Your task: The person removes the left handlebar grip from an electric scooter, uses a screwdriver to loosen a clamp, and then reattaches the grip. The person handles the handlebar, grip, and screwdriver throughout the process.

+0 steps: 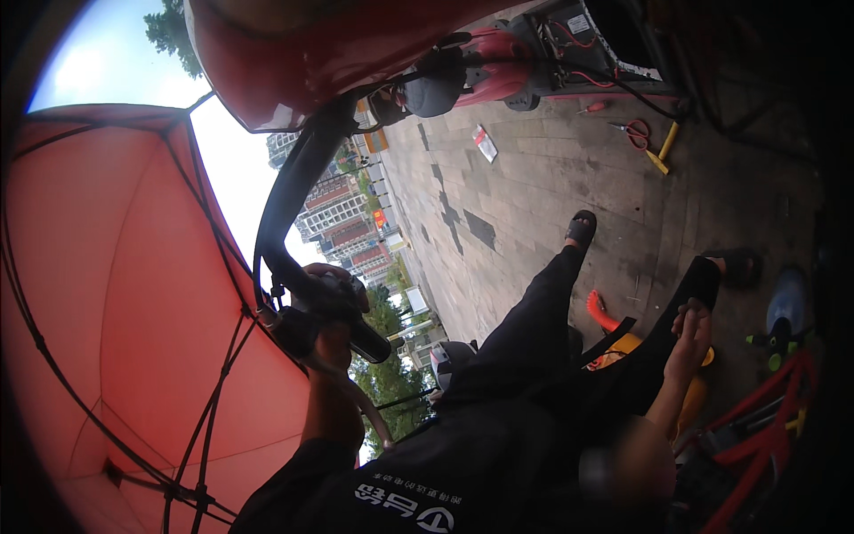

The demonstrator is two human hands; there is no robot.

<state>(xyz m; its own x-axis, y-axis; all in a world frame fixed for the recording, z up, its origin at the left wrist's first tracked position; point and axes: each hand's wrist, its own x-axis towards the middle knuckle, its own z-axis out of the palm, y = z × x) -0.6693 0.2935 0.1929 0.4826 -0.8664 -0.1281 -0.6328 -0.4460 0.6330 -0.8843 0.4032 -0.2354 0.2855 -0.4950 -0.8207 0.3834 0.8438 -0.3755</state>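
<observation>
Handlebar grip point(370, 342); long axis aslant, toward lower right

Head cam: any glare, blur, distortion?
Head view: pale sky blows out nearly white beside the red fabric canopy; the black curved handlebar reads dark against it; corners fall to black and straight lines bend toward the rim; a patch below the bare right hand is smeared.

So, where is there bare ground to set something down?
Bare paving lies between the small packet and the left sandal. It's crowded at the scissors and yellow tool, and beyond the right hand, by the red frame and bluish container.
</observation>
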